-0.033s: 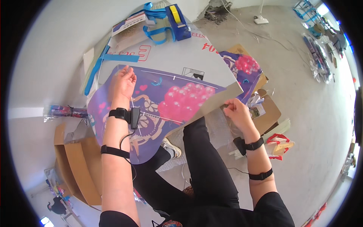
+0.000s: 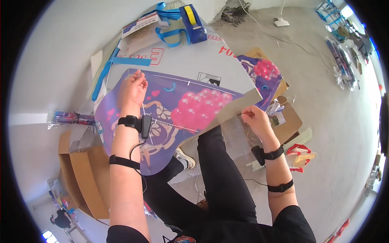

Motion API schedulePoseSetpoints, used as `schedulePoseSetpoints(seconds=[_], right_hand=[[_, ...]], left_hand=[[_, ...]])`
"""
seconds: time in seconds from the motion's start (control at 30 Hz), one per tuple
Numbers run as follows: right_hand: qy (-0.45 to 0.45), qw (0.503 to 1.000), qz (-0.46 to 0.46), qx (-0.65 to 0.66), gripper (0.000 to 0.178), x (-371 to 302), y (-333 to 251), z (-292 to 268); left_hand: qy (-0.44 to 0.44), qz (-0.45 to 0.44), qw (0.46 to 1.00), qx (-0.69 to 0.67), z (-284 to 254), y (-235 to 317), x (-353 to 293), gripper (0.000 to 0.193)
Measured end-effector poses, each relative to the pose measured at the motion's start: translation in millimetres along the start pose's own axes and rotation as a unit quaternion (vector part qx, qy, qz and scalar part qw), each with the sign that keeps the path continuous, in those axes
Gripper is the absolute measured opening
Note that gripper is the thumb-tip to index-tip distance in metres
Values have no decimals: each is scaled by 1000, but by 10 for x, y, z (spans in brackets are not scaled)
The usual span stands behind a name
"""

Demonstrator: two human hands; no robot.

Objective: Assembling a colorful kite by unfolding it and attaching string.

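A purple printed film sheet (image 2: 162,141) with pink balloons and a doll-like figure lies over the board and hangs past its near edge. My left hand (image 2: 135,87) is over the sheet's upper left corner, its fingers curled together; whatever they pinch is hidden. To the right, just past the sheet's right tip, my right hand (image 2: 255,117) is closed, thumb against fingers. Anything between them is too small to make out. Black straps with small devices circle both forearms.
The grey-white board (image 2: 186,60) carries a blue tape dispenser (image 2: 193,24), blue straps (image 2: 131,61) and a small carton (image 2: 139,24). Another purple print (image 2: 263,73) and an open cardboard box (image 2: 288,121) lie right of it. A tall carton (image 2: 89,182) stands left.
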State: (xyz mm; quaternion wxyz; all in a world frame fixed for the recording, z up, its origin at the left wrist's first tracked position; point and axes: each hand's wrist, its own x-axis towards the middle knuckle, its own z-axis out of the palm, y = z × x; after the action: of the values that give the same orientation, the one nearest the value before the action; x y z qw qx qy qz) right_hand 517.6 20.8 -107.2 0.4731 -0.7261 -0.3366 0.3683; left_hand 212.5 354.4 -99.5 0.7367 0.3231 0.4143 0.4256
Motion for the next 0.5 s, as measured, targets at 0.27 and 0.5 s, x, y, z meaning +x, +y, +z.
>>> schedulePoseSetpoints(seconds=[0.27, 0.5], right_hand=[[23, 999, 26, 10, 6, 238, 43, 10], [54, 996, 33, 56, 7, 467, 32, 101]], left_hand=[[38, -23, 999, 25, -92, -12, 76, 10], [5, 1, 997, 82, -333, -20, 365, 13]])
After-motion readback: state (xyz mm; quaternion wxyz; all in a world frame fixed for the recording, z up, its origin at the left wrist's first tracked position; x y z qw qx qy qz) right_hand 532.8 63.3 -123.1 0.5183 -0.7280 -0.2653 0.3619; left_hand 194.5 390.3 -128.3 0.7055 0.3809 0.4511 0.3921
